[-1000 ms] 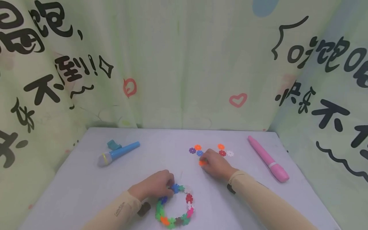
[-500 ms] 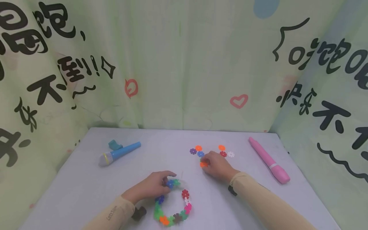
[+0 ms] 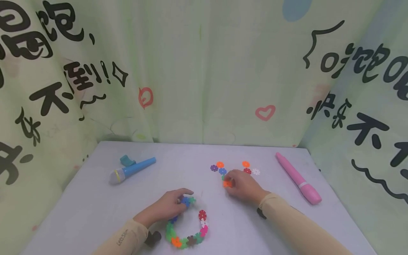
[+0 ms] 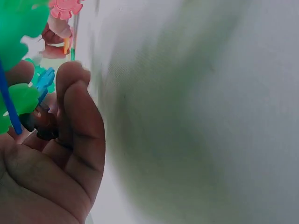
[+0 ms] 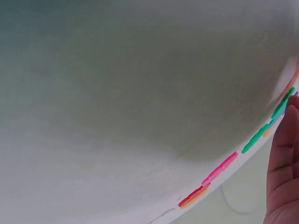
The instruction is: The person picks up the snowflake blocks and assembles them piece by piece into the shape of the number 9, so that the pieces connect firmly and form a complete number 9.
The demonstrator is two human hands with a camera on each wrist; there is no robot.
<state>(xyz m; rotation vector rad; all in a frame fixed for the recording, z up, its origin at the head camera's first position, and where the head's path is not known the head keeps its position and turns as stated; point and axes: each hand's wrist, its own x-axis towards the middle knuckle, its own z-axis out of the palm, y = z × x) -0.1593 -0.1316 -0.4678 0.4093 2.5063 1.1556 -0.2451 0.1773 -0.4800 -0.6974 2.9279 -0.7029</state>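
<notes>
My left hand (image 3: 166,205) grips a curved chain of linked flower-shaped plastic discs by its upper end, at a blue disc (image 3: 186,202) with a green one beyond it. The chain (image 3: 191,241) bends round in green, orange, brown, pink and white to a red disc (image 3: 202,215), with a gap between its two ends. In the left wrist view, green discs (image 4: 21,28) crowd close to the fingers. Farther up the table my right hand (image 3: 244,186) pinches a loose orange disc (image 3: 227,184); a green disc (image 3: 223,177) is partly hidden beside its fingertips.
Beyond the right hand lie loose discs: purple (image 3: 214,168), blue (image 3: 222,171), orange (image 3: 245,164), red (image 3: 247,170) and white (image 3: 256,171). A blue toy microphone (image 3: 137,169) and teal piece (image 3: 128,160) lie left, a pink stick-like object (image 3: 299,179) right. Printed curtains (image 3: 178,71) enclose the table.
The ring of discs has parted near the red disc. My left hand has drawn its end leftward and up, and the chain has shifted left. The right hand has barely moved.
</notes>
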